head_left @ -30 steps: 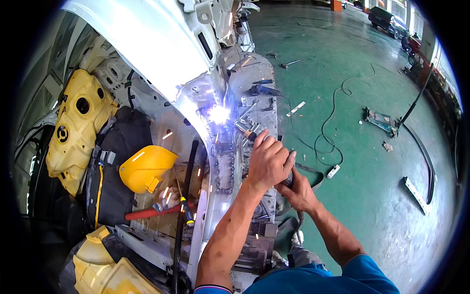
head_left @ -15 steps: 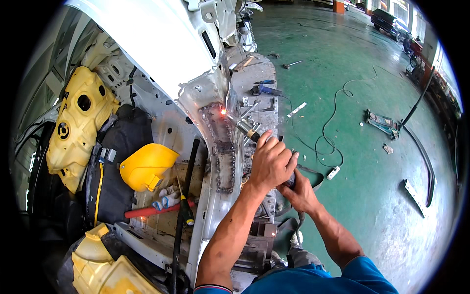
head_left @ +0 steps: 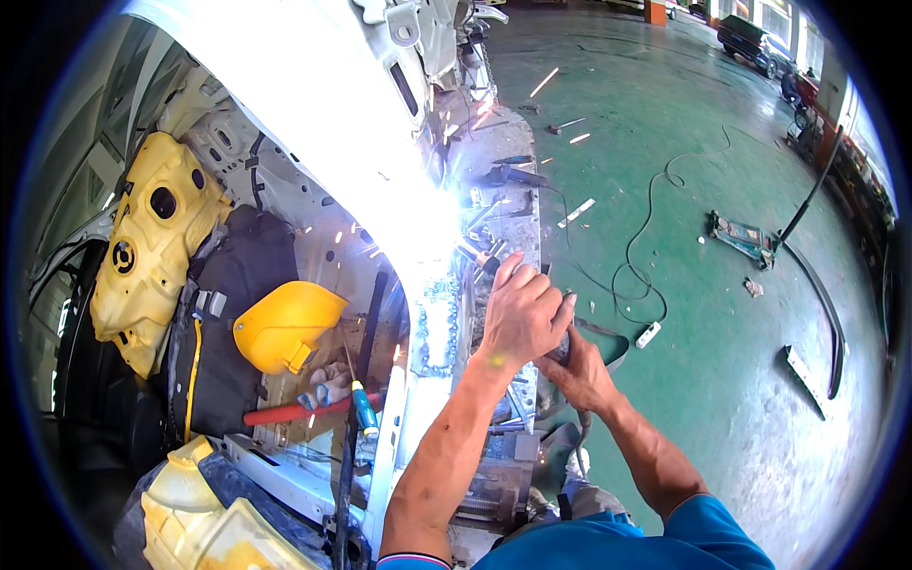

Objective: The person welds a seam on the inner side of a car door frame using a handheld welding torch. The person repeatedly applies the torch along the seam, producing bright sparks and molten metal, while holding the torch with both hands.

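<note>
Both of my hands are closed around a welding torch whose tip points up and left at the car body's metal. My left hand wraps the front of its handle, and my right hand grips the rear, where the cable runs down. A blinding white-blue arc burns at the tip and hides the seam there. Sparks fly out to several sides. Below the glare, the car's white body frame carries a patch edged with weld beads.
Left, inside the car, lie a yellow welding mask, gloves, a screwdriver and a red bar. Behind my hands, an angle grinder rests on a metal platform. A power strip and floor jack are on the green floor.
The small orange glow at the torch tip has become a bright arc with sparks flying. My hands have barely moved and keep their grip.
</note>
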